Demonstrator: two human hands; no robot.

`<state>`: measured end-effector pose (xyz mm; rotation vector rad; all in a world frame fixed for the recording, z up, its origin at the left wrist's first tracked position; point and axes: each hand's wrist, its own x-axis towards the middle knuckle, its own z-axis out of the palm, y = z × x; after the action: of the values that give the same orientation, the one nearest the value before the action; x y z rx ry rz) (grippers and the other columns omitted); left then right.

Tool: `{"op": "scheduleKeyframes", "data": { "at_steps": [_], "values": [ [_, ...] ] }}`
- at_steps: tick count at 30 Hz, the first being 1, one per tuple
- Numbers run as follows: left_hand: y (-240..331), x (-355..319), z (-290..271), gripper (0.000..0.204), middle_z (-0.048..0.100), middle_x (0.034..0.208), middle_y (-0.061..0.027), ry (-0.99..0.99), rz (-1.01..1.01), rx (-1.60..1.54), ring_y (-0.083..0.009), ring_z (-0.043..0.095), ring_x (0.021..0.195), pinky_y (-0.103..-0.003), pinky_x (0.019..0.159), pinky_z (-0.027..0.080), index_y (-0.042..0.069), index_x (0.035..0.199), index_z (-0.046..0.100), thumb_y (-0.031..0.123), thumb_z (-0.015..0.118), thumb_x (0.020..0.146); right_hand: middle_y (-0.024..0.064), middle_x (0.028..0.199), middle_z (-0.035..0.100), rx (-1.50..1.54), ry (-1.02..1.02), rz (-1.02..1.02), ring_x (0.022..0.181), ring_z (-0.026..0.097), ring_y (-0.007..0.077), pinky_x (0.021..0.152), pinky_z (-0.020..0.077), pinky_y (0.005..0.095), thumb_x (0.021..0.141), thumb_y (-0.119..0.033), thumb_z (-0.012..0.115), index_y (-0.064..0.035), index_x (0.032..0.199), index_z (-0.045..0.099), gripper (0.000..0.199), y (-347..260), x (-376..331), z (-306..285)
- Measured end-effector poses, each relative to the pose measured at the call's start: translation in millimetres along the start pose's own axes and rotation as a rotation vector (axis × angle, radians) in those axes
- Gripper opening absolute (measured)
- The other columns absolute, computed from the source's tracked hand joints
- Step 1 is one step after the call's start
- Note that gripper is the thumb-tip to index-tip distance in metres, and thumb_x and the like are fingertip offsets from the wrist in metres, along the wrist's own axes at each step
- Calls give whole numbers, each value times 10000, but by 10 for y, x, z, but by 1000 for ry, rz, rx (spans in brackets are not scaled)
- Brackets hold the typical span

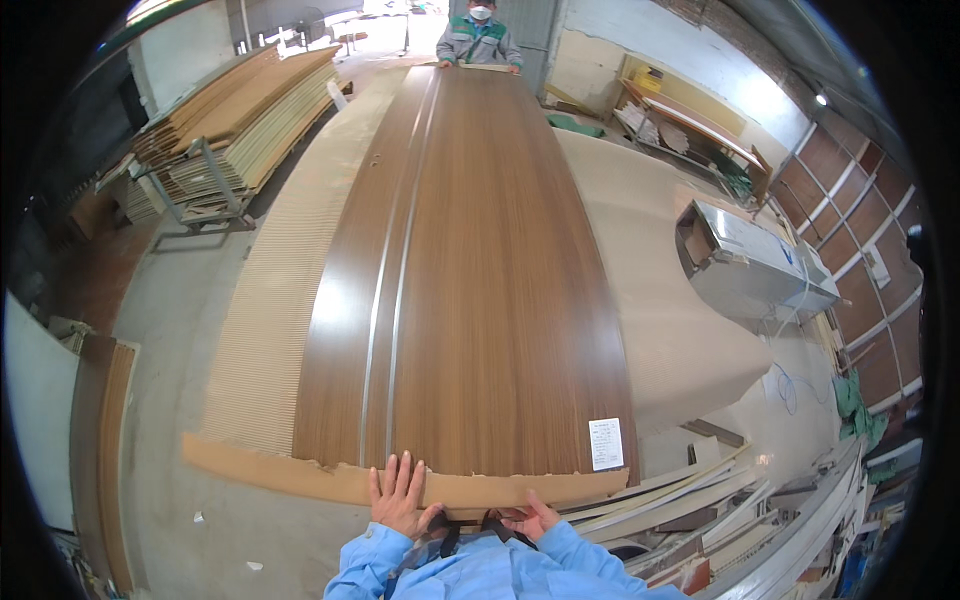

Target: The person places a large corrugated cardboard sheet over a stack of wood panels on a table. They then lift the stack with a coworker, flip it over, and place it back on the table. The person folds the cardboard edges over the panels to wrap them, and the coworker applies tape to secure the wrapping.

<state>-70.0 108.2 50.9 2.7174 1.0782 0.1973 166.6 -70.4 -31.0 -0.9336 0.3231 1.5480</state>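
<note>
A long wood-grain door panel, brown with two thin silver strips along its left part, lies lengthwise ahead of me. A white paper label sits at its near right corner. Corrugated cardboard spreads under the panel, and its torn-edged brown flap is folded up over the near end. My left hand rests flat on this flap with fingers spread. At the flap's near edge, my right hand grips the cardboard, thumb on top and fingers curled at the edge, partly hidden.
A person in a grey and green jacket holds the far end. Stacked panels stand on a cart at left. Brown wrapping extends right, beside a metal-clad box. Long offcut strips lie near right.
</note>
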Motion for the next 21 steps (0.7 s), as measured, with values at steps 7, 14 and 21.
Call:
{"op": "scheduleKeyframes", "data": {
  "at_steps": [7, 14, 21],
  "values": [
    [-93, -145, 168, 781, 270, 1471, -179, 80, -51, -113, -350, 215, 1372, -536, 1092, 151, 81, 1389, 366, 467, 650, 772, 24, 998, 610, 110, 105, -206, 945, 573, 182, 863, 494, 464, 876, -308, 640, -134, 1131, 563, 318, 173, 87, 72],
    [77, -745, 590, 779, 418, 1344, -125, 79, -992, -1393, -302, 418, 1200, -491, 970, 364, 88, 1379, 348, 490, 664, 792, 32, 1126, 576, 11, 74, -134, 1033, 551, 194, 873, 494, 504, 875, -355, 631, -131, 1206, 516, 416, 108, 45, 75],
    [-517, -244, 338, 680, 505, 1249, -118, 533, -1316, -1756, -311, 501, 1127, -552, 880, 444, 109, 1303, 427, 561, 580, 818, 210, 1418, 332, -31, -304, 283, 1281, 368, 428, 950, 405, 617, 877, -619, 431, -52, 1410, 277, 794, -319, -586, 160]
  ]
}}
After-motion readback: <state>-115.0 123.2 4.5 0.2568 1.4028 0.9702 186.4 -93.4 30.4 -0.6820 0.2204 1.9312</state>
